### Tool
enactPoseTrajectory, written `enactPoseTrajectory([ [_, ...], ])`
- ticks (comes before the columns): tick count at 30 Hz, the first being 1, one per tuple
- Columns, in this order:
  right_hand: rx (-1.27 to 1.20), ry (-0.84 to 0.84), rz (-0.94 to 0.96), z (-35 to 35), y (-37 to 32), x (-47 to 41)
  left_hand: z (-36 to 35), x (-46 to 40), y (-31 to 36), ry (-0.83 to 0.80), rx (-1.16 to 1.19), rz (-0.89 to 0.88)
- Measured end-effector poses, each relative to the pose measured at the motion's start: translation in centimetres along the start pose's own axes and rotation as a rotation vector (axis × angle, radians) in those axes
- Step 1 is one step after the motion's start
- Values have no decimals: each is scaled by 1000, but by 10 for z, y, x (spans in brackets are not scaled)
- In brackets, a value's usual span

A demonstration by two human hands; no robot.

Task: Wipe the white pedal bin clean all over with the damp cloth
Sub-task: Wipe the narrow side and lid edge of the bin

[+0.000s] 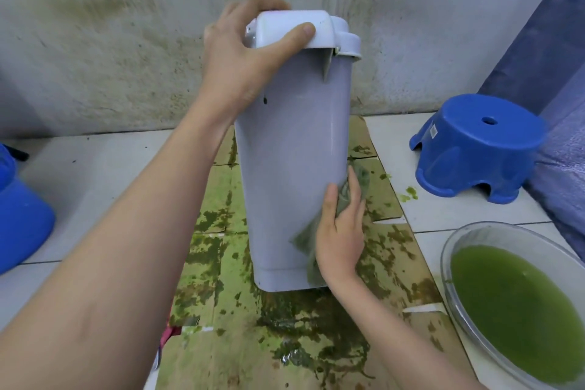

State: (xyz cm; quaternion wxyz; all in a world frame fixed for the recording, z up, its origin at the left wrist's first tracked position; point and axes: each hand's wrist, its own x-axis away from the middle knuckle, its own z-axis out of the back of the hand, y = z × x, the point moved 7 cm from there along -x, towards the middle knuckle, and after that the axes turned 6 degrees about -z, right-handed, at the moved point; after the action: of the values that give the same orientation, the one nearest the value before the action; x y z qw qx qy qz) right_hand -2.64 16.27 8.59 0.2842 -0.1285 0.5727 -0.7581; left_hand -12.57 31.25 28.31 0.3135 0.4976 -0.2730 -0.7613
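We see tall white plastic pedal bin [291,149] upright on green-stained cardboard sheet [218,269], left hand [240,51] grip closed on its lid, right hand [342,231] pressing damp grey-green cloth [361,179] against its lower right side, clear bowl of green liquid [512,304] near right

Blue stool [478,149], basin of green water [512,304], stained cardboard [221,310]

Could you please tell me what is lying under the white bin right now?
Flattened cardboard stained with green mess lies under the bin, over floor tiles. The left hand steadies the bin's upper end; the right hand presses the cloth against its side. The patch beneath it is hidden.
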Motion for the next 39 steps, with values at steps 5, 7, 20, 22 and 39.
enactPoseTrajectory([
  [5, -148, 149, 144, 8, -77, -24, -12, 6, 19, 23, -70, -12],
  [7, -141, 242, 273, 4, -114, -42, -15, 9, 24, 62, -86, -21],
  [20, 780, -137, 1284, -47, 44, 89, -17, 27, 29, 61, -218, -57],
  [22, 806, -188, 1397, -45, 21, 77, -17, 26, 29, 55, -197, -51],
  [39, 977, -743, 1556, -40, 105, 128, -12, 37, 32, 99, -185, -22],
])
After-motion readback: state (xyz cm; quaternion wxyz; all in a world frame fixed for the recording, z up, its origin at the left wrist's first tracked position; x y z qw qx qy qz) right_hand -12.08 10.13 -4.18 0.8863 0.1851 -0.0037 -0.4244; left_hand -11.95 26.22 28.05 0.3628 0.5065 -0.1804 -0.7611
